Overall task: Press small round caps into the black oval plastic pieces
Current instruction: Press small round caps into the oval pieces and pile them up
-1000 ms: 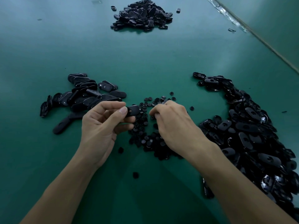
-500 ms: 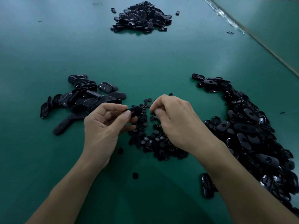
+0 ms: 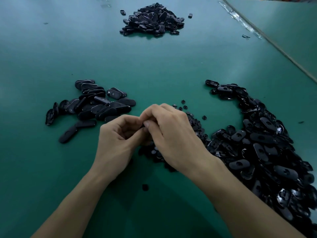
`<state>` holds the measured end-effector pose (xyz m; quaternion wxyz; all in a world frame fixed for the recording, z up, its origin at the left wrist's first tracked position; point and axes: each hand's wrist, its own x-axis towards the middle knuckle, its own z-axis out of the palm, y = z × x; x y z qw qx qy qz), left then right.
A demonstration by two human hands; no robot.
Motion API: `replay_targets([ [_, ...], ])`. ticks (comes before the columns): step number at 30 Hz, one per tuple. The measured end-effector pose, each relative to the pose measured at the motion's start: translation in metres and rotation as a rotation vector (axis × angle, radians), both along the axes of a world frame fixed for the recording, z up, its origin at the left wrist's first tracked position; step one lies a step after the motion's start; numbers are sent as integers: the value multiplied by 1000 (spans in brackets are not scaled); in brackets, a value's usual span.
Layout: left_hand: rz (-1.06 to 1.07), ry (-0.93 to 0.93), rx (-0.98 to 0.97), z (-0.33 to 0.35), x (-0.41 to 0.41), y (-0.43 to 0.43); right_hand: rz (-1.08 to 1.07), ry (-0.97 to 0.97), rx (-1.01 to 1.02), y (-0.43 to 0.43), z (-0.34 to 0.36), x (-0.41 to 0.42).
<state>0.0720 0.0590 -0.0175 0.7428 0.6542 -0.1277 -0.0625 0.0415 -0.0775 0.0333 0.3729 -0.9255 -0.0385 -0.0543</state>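
Surface: a green table top [image 3: 154, 66] fills the frame; a seam with tape runs down the upper right.
Left hand [image 3: 118, 141]: centre of frame, fingers curled, pinching a black oval piece [image 3: 143, 125] that is mostly hidden.
Right hand [image 3: 173, 134]: touching the left, fingers curled over the same piece, thumb tip against it; whether a cap is under it cannot be told.
Small round caps [image 3: 195, 124]: scattered under and just right of the hands.
Loose cap [image 3: 145, 187]: alone, lower centre.
Left pile [image 3: 96, 105]: ovals, centre left.
Right pile [image 3: 257, 143]: a large heap along the right edge.
Far pile [image 3: 152, 19]: top centre.
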Motion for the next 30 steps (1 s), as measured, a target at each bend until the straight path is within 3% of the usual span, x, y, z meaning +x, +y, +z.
replay_targets([
  [16, 30, 34, -17, -3, 1, 2, 14, 25, -90, -2, 0, -3],
  [30, 78, 48, -50, -3, 2, 2, -46, -6, -33, -3, 4, -4],
])
